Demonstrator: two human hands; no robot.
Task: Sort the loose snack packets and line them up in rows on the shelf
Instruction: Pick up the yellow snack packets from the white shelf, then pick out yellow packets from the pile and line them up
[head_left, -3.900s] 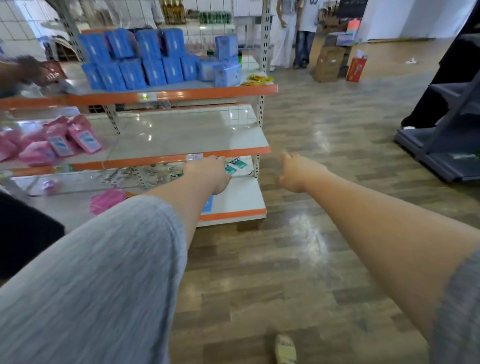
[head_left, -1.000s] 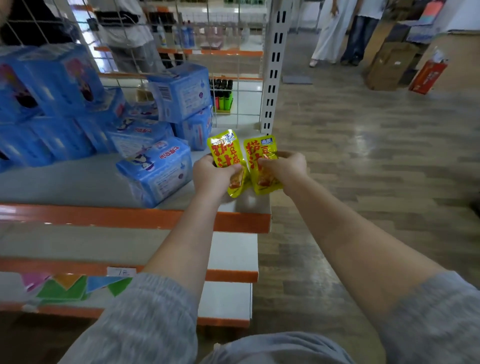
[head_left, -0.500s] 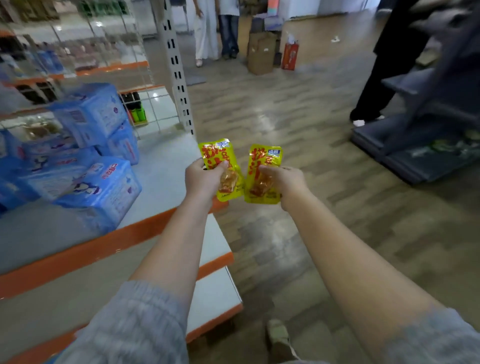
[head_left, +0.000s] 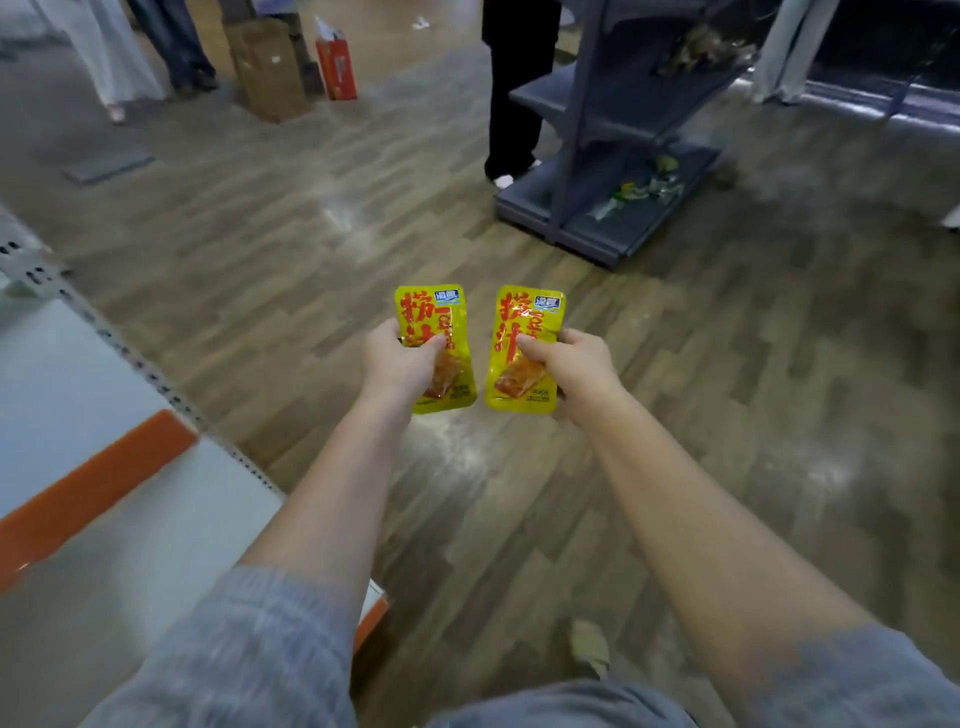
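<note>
Looking down from the head camera, I see grey sleeves (head_left: 249, 654) at the near edge and both forearms stretched forward over the wooden floor (head_left: 727, 395). At near left stands the shelf (head_left: 93, 467) — pale boards with an orange front edge.

Left hand (head_left: 397, 364): fingers curled round the left packet (head_left: 439, 348), thumb pressed across its front. Right hand (head_left: 574, 366): fingers curled behind the right packet (head_left: 524, 348), thumb over its front. Both packets are yellow with red lettering, held upright side by side, apart from each other, in the air above the floor and off to the right of the shelf.

Farther off, right of centre, stands a grey rack (head_left: 613, 156) with loose items on its lower tiers — too blurred to identify. A cardboard box (head_left: 267, 67) and a red carton (head_left: 337, 65) stand on the floor at far left. Legs of other persons (head_left: 509, 104) show beyond.
</note>
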